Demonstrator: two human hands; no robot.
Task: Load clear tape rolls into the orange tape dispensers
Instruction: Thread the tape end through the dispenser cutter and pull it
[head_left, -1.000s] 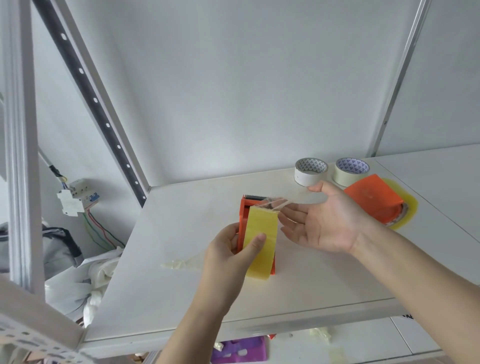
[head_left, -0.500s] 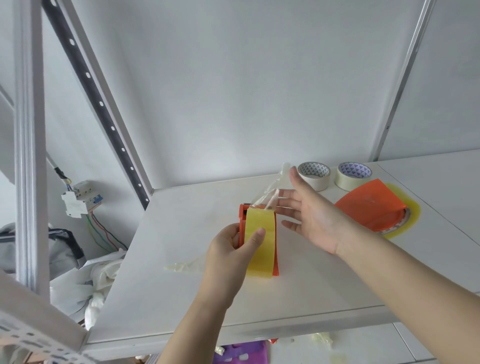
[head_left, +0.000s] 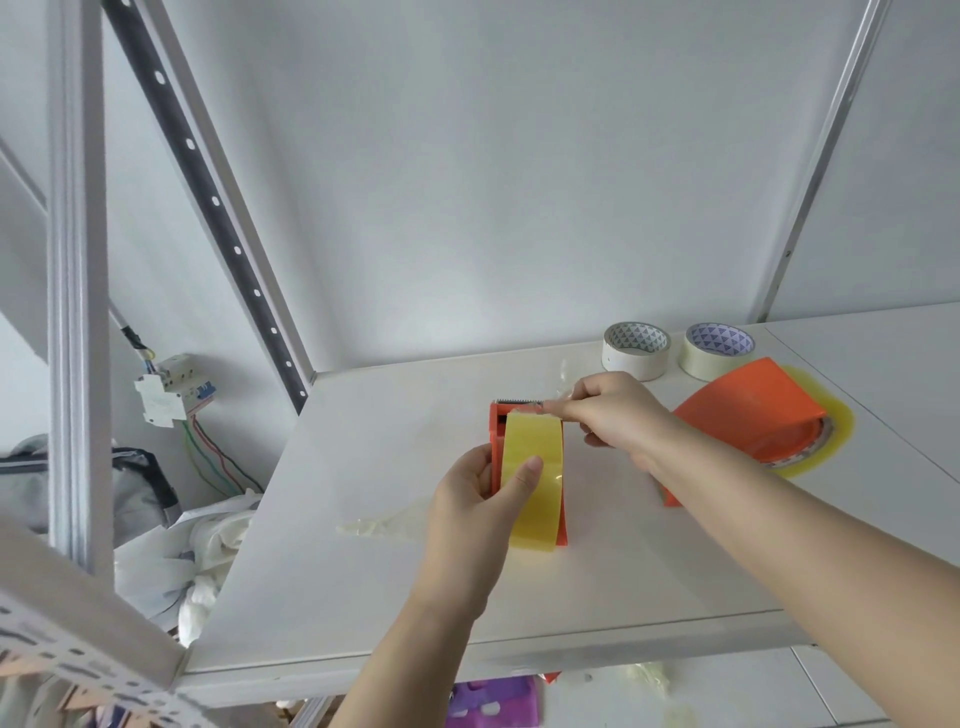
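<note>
The left hand grips the orange dispenser while the right hand pinches tape at its blade.

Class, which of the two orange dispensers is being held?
The nearer dispenser, gripped by the left hand; the other dispenser lies untouched on the table's right.

I count two orange dispensers, two white tape rolls, and two hands.
</note>
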